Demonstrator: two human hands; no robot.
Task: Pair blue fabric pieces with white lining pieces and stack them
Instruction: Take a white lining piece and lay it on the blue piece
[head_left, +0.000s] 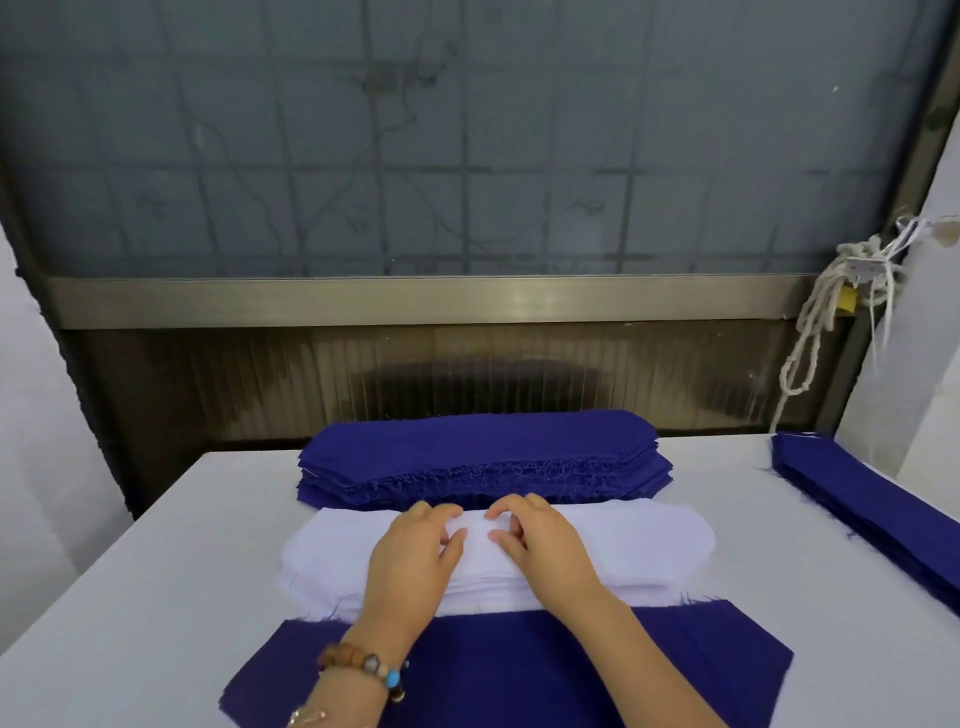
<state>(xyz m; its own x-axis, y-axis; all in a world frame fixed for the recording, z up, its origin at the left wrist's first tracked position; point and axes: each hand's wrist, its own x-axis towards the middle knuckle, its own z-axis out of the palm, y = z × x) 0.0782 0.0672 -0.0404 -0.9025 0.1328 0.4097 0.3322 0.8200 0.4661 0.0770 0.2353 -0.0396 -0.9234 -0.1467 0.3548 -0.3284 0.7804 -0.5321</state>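
A thick stack of blue fabric pieces (483, 457) lies at the far middle of the table. In front of it sits a stack of white lining pieces (639, 545). Closest to me, a single flat blue piece (519, 670) is partly tucked under the white stack's near edge. Both hands are on the middle of the white stack, side by side. My left hand (415, 556) and my right hand (540, 545) have curled fingers, with thumbs and fingertips pinching the top white lining piece.
The white table (156, 571) ends at a dark wall and a frosted window behind. Another stack of blue pieces (872, 504) runs along the table's right edge. A knotted white rope (810, 332) hangs at the back right. A white wall stands on each side.
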